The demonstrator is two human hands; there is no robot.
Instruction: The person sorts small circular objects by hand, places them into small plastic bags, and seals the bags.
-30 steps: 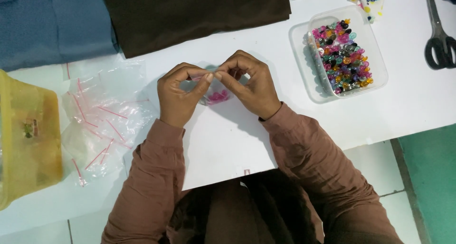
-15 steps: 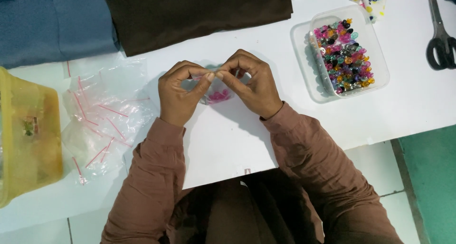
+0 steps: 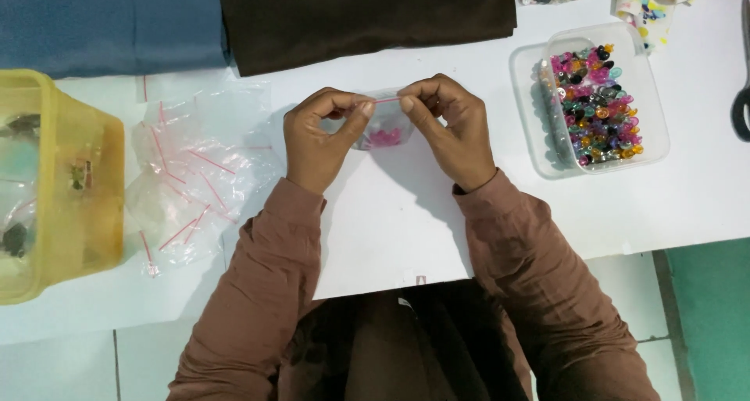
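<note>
**A:** What do the two hands hold?

**B:** The left hand (image 3: 319,139) and right hand (image 3: 451,128) each pinch, thumb against forefinger, one end of the red-striped top edge of a small clear plastic zip bag (image 3: 383,124). The bag hangs between them just above the white sheet of paper (image 3: 391,221) on the white table (image 3: 687,206). Pink pieces lie in its bottom.

**A:** How far along is the work?

**B:** Judging by the layout, one bag is filled and its seal appears to be under the fingertips; whether the strip is fully pressed shut cannot be told. A heap of empty clear zip bags with red strips (image 3: 195,178) lies left of the left hand, apparently unfilled. The clear rectangular plastic tub of multicoloured beads (image 3: 594,104), right of the right hand, remains well stocked.

**A:** And the surroundings?

**B:** A translucent yellow plastic box (image 3: 58,182) at far left holds some bags with contents; blue cloth (image 3: 101,22) and dark brown cloth (image 3: 359,14) lie folded beyond.
</note>
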